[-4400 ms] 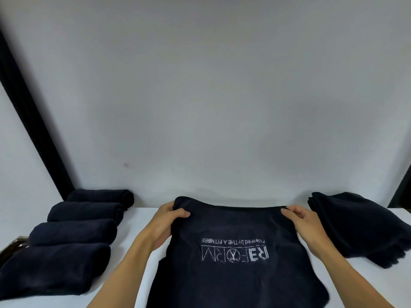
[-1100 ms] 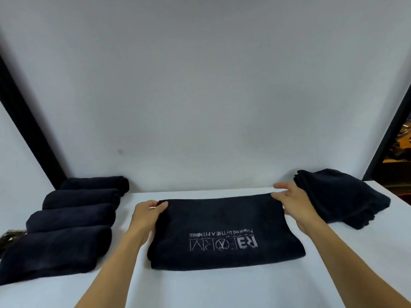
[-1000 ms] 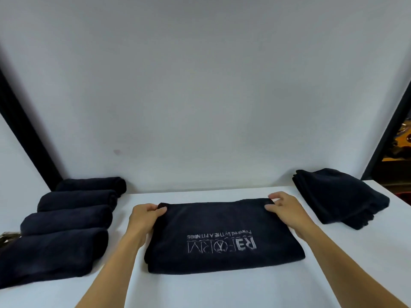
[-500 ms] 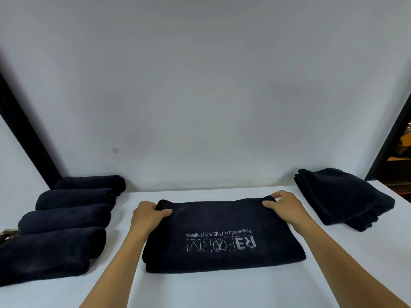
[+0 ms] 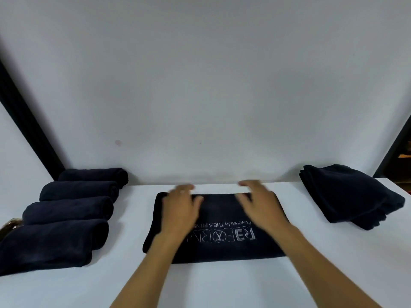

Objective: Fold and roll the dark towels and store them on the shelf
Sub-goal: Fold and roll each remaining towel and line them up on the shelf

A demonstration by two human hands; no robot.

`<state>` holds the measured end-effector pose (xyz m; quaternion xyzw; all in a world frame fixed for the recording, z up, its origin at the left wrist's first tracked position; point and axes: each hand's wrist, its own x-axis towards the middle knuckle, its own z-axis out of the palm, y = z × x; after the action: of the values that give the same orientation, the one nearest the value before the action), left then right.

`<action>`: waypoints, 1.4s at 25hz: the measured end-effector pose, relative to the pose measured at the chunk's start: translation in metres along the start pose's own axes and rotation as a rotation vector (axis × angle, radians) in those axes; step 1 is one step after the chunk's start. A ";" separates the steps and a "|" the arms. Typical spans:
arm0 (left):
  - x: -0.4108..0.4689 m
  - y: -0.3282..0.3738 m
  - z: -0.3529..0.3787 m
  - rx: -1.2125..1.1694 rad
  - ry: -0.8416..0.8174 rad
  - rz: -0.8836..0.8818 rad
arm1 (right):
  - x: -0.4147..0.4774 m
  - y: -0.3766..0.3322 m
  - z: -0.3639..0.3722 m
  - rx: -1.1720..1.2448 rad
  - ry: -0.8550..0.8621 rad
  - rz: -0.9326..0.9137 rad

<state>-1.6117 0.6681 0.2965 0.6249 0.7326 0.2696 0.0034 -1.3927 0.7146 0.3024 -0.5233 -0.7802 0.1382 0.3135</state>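
Though both hands are smeared by blur, their fingers look straight and spread rather than curled. The left hand point(image 5: 180, 210) lies over the far left part of the folded dark towel point(image 5: 222, 243), and the right hand point(image 5: 261, 205) over its far right part, fingertips reaching just past the far edge. Neither seems to pinch the cloth, and whether the palms press it or hover just above I cannot tell. The towel lies flat in the middle of the white worktop point(image 5: 222, 285), a broad rectangle with white logo lettering point(image 5: 222, 234) facing up and reading upside down from this side. To the left, four rolled towels point(image 5: 66, 208) lie side by side in a row running from the near edge back to the wall point(image 5: 200, 85), each touching the next, the farthest near the foot of a black upright point(image 5: 29, 127). To the right, well apart from the hands, a stack of folded dark towels point(image 5: 347, 196) sits close to the wall
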 end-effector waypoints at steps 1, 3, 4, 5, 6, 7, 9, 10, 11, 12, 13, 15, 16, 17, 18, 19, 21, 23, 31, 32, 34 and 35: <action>-0.009 0.009 0.012 0.022 -0.138 0.096 | -0.006 -0.009 0.015 -0.093 -0.174 -0.090; -0.019 -0.003 0.020 0.136 -0.305 0.140 | -0.010 0.004 0.026 -0.312 -0.391 -0.125; -0.018 -0.019 0.016 0.160 -0.316 0.122 | -0.004 0.020 0.018 -0.366 -0.413 -0.087; -0.017 -0.039 0.012 0.172 -0.318 0.088 | 0.002 0.037 0.008 -0.390 -0.419 -0.016; -0.013 -0.053 0.004 0.176 -0.322 0.037 | 0.007 0.052 -0.004 -0.407 -0.418 0.070; -0.009 -0.064 -0.002 0.173 -0.311 -0.025 | 0.014 0.063 -0.013 -0.431 -0.400 0.132; -0.008 -0.069 -0.010 0.242 -0.169 -0.079 | 0.021 0.064 -0.014 -0.476 -0.348 0.082; -0.013 -0.058 -0.012 0.285 -0.049 -0.014 | 0.021 0.059 -0.008 -0.448 -0.321 -0.008; -0.022 -0.041 -0.012 0.250 -0.003 0.092 | 0.020 0.052 -0.002 -0.362 -0.309 -0.079; -0.037 -0.022 -0.008 0.165 -0.035 0.250 | 0.016 0.046 0.003 -0.275 -0.308 -0.103; -0.055 -0.005 -0.002 0.083 -0.081 0.426 | 0.013 0.042 0.003 -0.220 -0.292 -0.092; -0.081 0.014 0.001 0.002 -0.160 0.634 | 0.009 0.039 -0.007 -0.278 -0.244 -0.040; -0.080 0.010 -0.001 -0.022 -0.179 0.658 | 0.005 0.039 -0.015 -0.345 -0.236 -0.015; -0.075 0.000 -0.003 0.016 -0.158 0.641 | -0.001 0.038 -0.025 -0.385 -0.247 0.024; -0.071 -0.008 -0.011 0.084 -0.165 0.565 | -0.008 0.035 -0.034 -0.375 -0.268 0.081; -0.068 -0.016 -0.019 0.133 -0.187 0.454 | -0.018 0.030 -0.041 -0.341 -0.298 0.138; -0.063 -0.034 -0.028 0.151 -0.283 0.207 | -0.041 0.013 -0.046 -0.284 -0.360 0.233; -0.056 -0.036 -0.027 0.203 -0.387 0.054 | -0.063 -0.008 -0.042 -0.243 -0.437 0.266; -0.148 -0.004 -0.030 -0.088 -0.109 0.621 | -0.144 -0.030 -0.046 -0.141 -0.463 -0.255; -0.164 -0.006 -0.031 -0.010 -0.156 0.642 | -0.154 -0.025 -0.042 -0.187 -0.512 -0.277; -0.187 -0.010 -0.034 0.102 -0.142 0.651 | -0.170 -0.016 -0.037 -0.328 -0.450 -0.365; -0.192 -0.010 -0.036 0.104 -0.127 0.621 | -0.175 -0.011 -0.036 -0.351 -0.383 -0.418</action>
<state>-1.5914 0.4769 0.2598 0.8337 0.5179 0.1802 -0.0653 -1.3333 0.5477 0.2754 -0.3622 -0.9274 0.0302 0.0879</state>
